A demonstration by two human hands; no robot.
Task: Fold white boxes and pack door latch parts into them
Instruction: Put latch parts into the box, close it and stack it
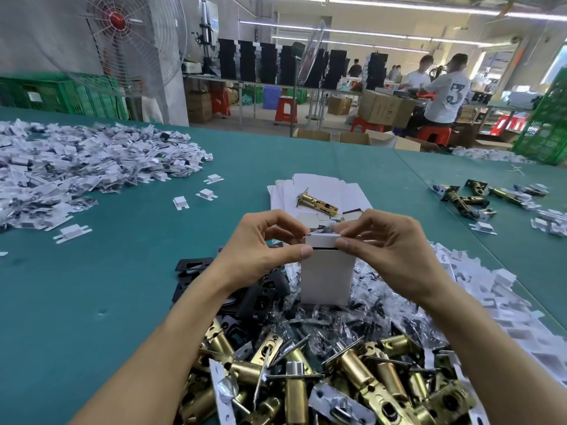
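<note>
white cardboard box point(326, 277) stands upright at table centre, on the near heap of parts, between both hands. matte, smooth, rectangular, taller than wide. its top flap point(322, 240) is bent over, with a thin dark gap under its front edge.

left hand point(260, 250): thumb on the flap's front left corner, fingers curled over the far side, pinching it. right hand point(386, 250): same grip on the right corner, thumb in front, fingertips on top.

box base sits among crinkled clear plastic bags point(331, 323), glossy, contents too small to tell. nearest the camera: a heap of door latch bolts point(352, 378), brass-coloured cylinders with flat metal faceplates, shiny. left of the box: black strike plates point(196, 268), flat, matte, with rectangular cutouts.

behind the box: a stack of flat white box blanks point(288, 191) with one brass latch point(317, 202) lying on top. far left: a big mound of small folded white card pieces point(76, 167), a few loose ones beside it. a similar white mound point(506, 317) on the right.

table cover point(92, 302) is teal, smooth, with a few dents.
</note>
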